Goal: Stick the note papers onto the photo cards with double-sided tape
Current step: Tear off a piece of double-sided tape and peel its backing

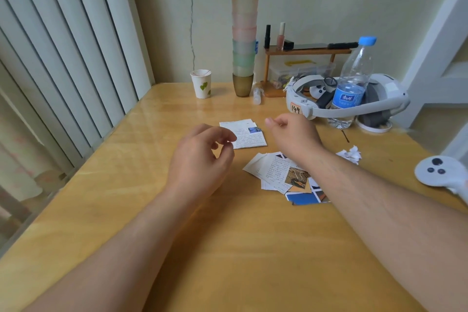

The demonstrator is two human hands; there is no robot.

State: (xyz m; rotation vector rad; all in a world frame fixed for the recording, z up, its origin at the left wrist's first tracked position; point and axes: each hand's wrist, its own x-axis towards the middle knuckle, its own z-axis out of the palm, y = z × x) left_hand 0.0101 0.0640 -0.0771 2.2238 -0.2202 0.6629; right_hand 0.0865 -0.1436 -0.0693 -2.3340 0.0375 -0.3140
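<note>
A folded note paper (249, 138) with printed text and a small blue photo lies flat in the middle of the wooden table (228, 248). Nearer and to the right is a loose pile of note papers and photo cards (281, 175), with a blue card (301, 197) at its near edge. My left hand (202, 157) hovers just left of the folded paper, fingers loosely curled, thumb and forefinger close together, nothing visible between them. My right hand (293, 134) hovers right of that paper and above the pile, fingers loosely curled, holding nothing visible. No tape roll is in view.
Crumpled white paper scraps (350, 153) lie right of the pile. Behind stand a white headset (354, 106), a water bottle (352, 83), a tall stack of cups (244, 33), a paper cup (201, 83) and a small shelf (304, 52). A white controller (438, 171) sits at the right edge.
</note>
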